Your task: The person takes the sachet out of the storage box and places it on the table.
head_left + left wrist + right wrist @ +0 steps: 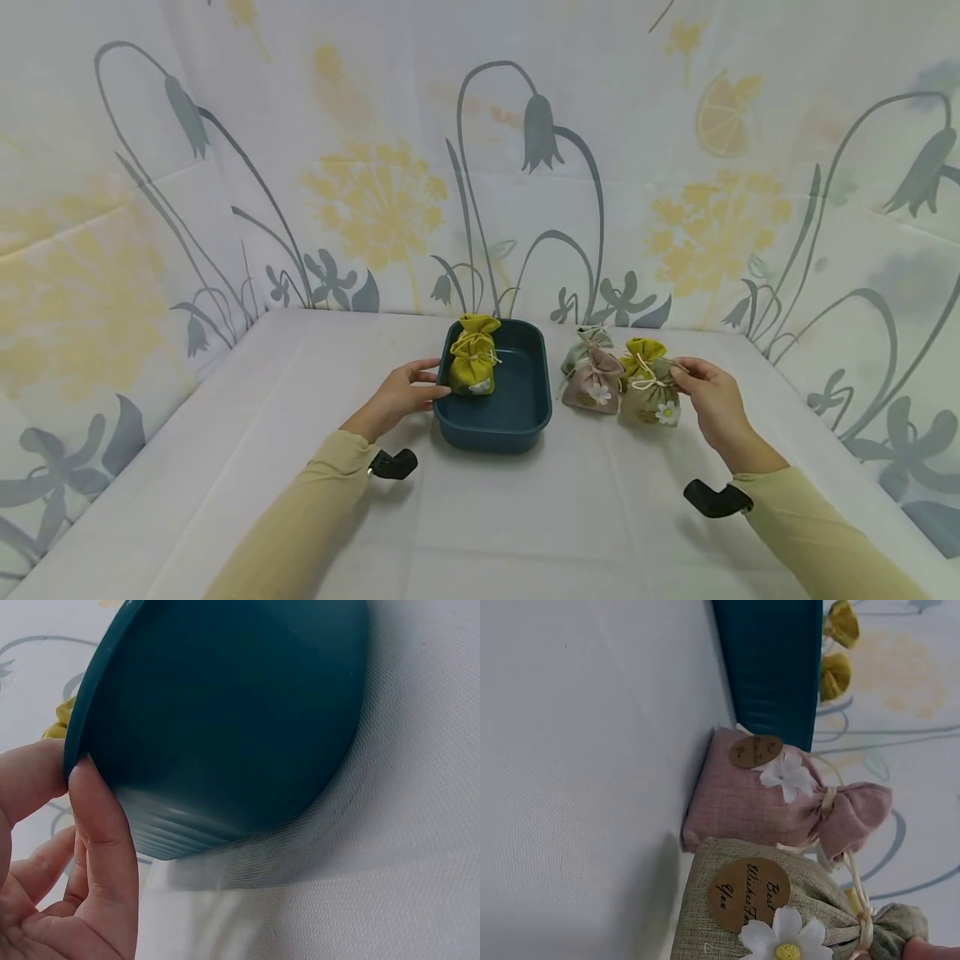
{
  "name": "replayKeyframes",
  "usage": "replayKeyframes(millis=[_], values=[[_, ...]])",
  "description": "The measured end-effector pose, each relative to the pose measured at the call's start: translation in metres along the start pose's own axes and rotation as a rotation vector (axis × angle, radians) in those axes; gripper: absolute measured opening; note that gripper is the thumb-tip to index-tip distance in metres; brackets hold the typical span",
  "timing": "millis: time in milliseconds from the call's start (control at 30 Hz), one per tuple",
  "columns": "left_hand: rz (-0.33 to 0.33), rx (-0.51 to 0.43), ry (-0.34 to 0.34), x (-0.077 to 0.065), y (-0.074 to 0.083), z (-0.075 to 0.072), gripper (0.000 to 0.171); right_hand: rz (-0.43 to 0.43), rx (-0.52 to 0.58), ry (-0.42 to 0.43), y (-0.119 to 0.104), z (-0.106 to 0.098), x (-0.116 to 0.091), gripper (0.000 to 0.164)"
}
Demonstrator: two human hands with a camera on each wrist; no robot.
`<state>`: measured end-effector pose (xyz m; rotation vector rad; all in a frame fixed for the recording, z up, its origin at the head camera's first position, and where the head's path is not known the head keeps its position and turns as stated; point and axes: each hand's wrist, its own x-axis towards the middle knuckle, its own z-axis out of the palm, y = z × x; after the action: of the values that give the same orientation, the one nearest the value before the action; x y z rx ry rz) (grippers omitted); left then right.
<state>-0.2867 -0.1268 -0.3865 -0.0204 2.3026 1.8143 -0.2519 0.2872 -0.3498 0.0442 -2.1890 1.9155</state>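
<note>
Rising behind everything, a white fabric backdrop printed with grey and yellow flowers [390,108] meets the white-covered worktop [480,517]. On that sits a deep teal rectangular bin with rounded corners [491,442]; its smooth wall looks like stiff plastic, probably slippery, so the rim is the sensible hold. The left hand [405,392] pinches that rim, thumb outside. The right hand [712,400] pinches the gathered top of an olive-grey woven drawstring pouch [648,404], right of the bin; whether its base touches the worktop I cannot tell.

Just beside it are a dusty-pink cloth pouch [742,791], a pale grey-green pouch [579,358] behind the pink one, and a mustard-yellow pouch [637,354]. Two more yellow pouches, a front one [472,375] and a rear one [480,323], occupy the bin's left side.

The held pouch should be light and soft, sagging if squeezed; its tied neck gives the best grip, sparing the round brown paper tag [739,892] and delicate white fabric flower [787,937].
</note>
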Motion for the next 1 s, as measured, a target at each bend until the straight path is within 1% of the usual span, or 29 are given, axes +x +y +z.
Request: replayKeyframes(millis=[133,200,400,533,767,1000], values=[[-0.003,-0.003,-0.002,0.000,0.000,0.001,0.062,0.013,-0.026,-0.001,0.006,0.000,0.007,0.009],[-0.001,-0.002,-0.002,0.000,0.000,0.001,0.062,0.029,-0.040,-0.008,0.009,0.001,0.011,0.011],[-0.007,0.006,-0.001,0.000,0.001,0.001,0.061,0.079,-0.077,-0.033,0.018,0.001,0.017,0.035],[-0.009,0.009,0.001,-0.001,0.001,0.001,0.061,0.078,-0.101,-0.042,0.020,-0.002,0.017,0.045],[-0.010,0.010,0.006,-0.001,0.002,0.000,0.062,0.103,-0.102,-0.042,0.019,-0.013,0.012,0.053],[-0.012,0.009,-0.002,-0.001,0.002,0.000,0.062,0.151,-0.218,-0.049,0.018,-0.022,0.007,0.063]])
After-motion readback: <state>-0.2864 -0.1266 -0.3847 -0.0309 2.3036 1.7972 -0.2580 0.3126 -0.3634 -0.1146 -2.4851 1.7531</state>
